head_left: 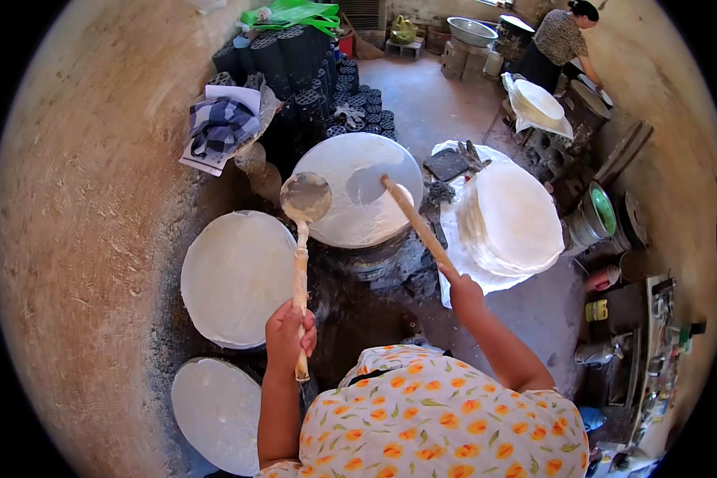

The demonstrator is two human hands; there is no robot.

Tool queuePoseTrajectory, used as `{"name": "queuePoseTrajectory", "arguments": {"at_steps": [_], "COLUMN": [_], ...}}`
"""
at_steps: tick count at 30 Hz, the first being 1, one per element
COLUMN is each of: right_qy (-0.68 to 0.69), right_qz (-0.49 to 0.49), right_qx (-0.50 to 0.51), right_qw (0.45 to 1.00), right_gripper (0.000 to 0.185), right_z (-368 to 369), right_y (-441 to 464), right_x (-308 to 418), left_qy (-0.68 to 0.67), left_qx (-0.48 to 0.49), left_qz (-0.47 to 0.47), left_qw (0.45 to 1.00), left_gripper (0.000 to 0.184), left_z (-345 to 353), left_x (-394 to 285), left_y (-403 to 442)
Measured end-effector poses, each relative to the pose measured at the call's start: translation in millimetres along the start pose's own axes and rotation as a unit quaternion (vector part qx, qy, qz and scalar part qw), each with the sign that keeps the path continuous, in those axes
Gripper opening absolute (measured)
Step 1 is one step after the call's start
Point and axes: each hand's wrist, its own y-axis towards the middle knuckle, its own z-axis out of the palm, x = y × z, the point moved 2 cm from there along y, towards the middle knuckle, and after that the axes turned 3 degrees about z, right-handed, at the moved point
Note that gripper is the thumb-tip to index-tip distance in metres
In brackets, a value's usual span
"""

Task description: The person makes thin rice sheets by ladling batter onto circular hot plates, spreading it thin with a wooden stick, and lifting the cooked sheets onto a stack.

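My left hand is closed round the long handle of a ladle. The ladle's round bowl, smeared with pale residue, hangs at the left rim of a wide round pan with a white coating. A wooden stick is gripped in my right hand. The stick's far end is over the pan, beside a grey patch in the white layer; whether it touches the layer I cannot tell. To the right of the pan lies a tall stack of thin white round sheets on white plastic.
Two round white-topped vessels stand at the left by the wall. Black coal briquettes are piled behind the pan. Metal buckets and a cluttered shelf line the right. A person bends over at the back right.
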Motion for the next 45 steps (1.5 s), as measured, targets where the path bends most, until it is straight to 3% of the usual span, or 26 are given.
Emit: {"name": "queuePoseTrajectory", "arguments": {"at_steps": [3, 5, 6, 9, 11, 12, 14, 17, 20, 22, 23, 25, 26, 28, 33, 36, 38, 40, 42, 45], "right_qy": [0.079, 0.256, 0.26, 0.231, 0.103, 0.105, 0.051, 0.099, 0.219, 0.161, 0.161, 0.093, 0.093, 0.126, 0.224, 0.299, 0.314, 0.304, 0.333, 0.286], "right_qz": [0.029, 0.005, 0.006, -0.075, -0.071, -0.071, -0.054, -0.061, -0.028, -0.189, -0.194, -0.105, -0.108, -0.068, -0.047, -0.123, -0.085, -0.075, -0.064, -0.142], "right_qx": [-0.048, 0.017, 0.016, 0.155, 0.075, 0.076, -0.015, -0.035, 0.034, 0.044, 0.045, 0.075, 0.077, 0.008, 0.014, 0.008, -0.064, -0.037, 0.056, 0.108], "right_qw": [0.995, 0.966, 0.966, 0.957, 0.989, 0.989, 0.997, 0.993, 0.975, 0.968, 0.967, 0.987, 0.987, 0.99, 0.973, 0.946, 0.944, 0.949, 0.939, 0.941], "right_gripper": [0.059, 0.055, 0.055, 0.053, 0.053, 0.053, 0.052, 0.057, 0.058, 0.057, 0.057, 0.053, 0.053, 0.052, 0.046, 0.045, 0.048, 0.053, 0.057, 0.062], "right_z": [9.3, 3.4, 3.5, 13.1, 8.8, 8.2, 4.3, 16.7, -1.5, -2.3, -1.0, 3.1, 7.7, 14.7, -25.6, -21.7, -18.4, -12.1, -3.2, -15.1], "right_y": [22.4, 19.9, 11.1, -23.2, -28.3, -17.5, 21.0, 86.2, 98.7, 69.1, 64.5, 63.1, 77.0, 126.0, 198.1, 196.3, 193.7, 190.5, 185.4, 172.3], "right_x": [-6.0, 3.3, 1.9, -8.5, -27.2, -33.3, -45.2, -38.8, -19.1, -29.7, -40.3, -62.4, -62.5, -56.1, -7.6, -14.7, -32.6, -35.9, -14.1, 17.0], "left_qy": [-0.001, 0.006, 0.009, 0.012, 0.016, 0.019, 0.013, 0.005, 0.032, 0.035, 0.036, 0.035, 0.035, 0.038, 0.006, 0.035, 0.042, 0.046, 0.03, 0.011], "left_qx": [0.004, 0.0, 0.0, -0.005, -0.017, -0.018, -0.026, -0.015, -0.044, -0.054, -0.062, -0.077, -0.085, -0.09, -0.11, -0.145, -0.143, -0.131, -0.123, -0.099], "left_qz": [-0.013, -0.016, -0.016, -0.012, -0.009, -0.01, -0.004, -0.008, 0.004, 0.012, 0.014, 0.015, 0.015, 0.017, 0.004, 0.015, 0.021, 0.019, 0.011, -0.004], "left_qw": [1.0, 1.0, 1.0, 1.0, 1.0, 1.0, 1.0, 1.0, 0.999, 0.998, 0.997, 0.996, 0.996, 0.995, 0.994, 0.989, 0.989, 0.99, 0.992, 0.995], "left_gripper": [0.028, 0.028, 0.028, 0.029, 0.03, 0.03, 0.03, 0.029, 0.031, 0.031, 0.032, 0.032, 0.032, 0.032, 0.03, 0.033, 0.034, 0.033, 0.033, 0.031], "left_z": [10.0, 15.7, 18.7, 24.4, 25.9, 28.1, 31.0, 40.1, 52.8, 54.5, 54.7, 56.5, 57.4, 60.4, 75.8, 79.7, 74.4, 71.4, 72.4, 78.9], "left_x": [1.1, 0.9, 0.6, 0.2, 1.2, 1.8, 3.3, 0.4, -5.3, -9.2, -9.4, -8.6, -7.4, -3.5, -2.7, -9.6, -9.4, -6.4, 0.3, 3.3], "left_y": [7.7, 12.0, 13.6, 17.6, 20.4, 23.3, 25.3, 32.2, 34.6, 32.4, 31.2, 30.5, 30.3, 32.3, 33.4, 24.7, 20.2, 18.2, 22.8, 29.5]}}
